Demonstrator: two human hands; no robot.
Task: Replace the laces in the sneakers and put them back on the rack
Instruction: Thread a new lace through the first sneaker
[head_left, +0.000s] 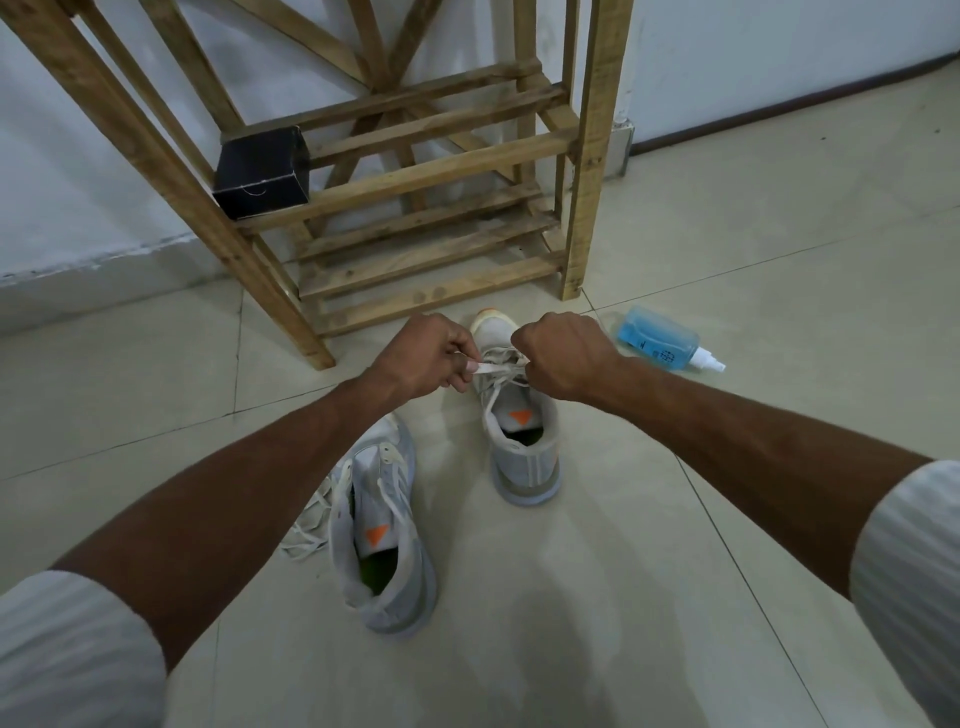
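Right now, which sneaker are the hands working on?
The far sneaker by the wooden rack: the left hand and right hand hold its lace. The near sneaker lies untouched, loose lace trailing.

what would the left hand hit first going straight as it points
The left hand would probably meet the toe of the far pale grey sneaker; the wooden slatted rack stands beyond.

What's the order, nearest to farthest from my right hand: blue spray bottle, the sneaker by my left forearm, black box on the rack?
From the right hand:
1. Blue spray bottle, on the floor just to its right.
2. Sneaker, on the floor, left and nearer you.
3. Black box, up on the rack, far left.
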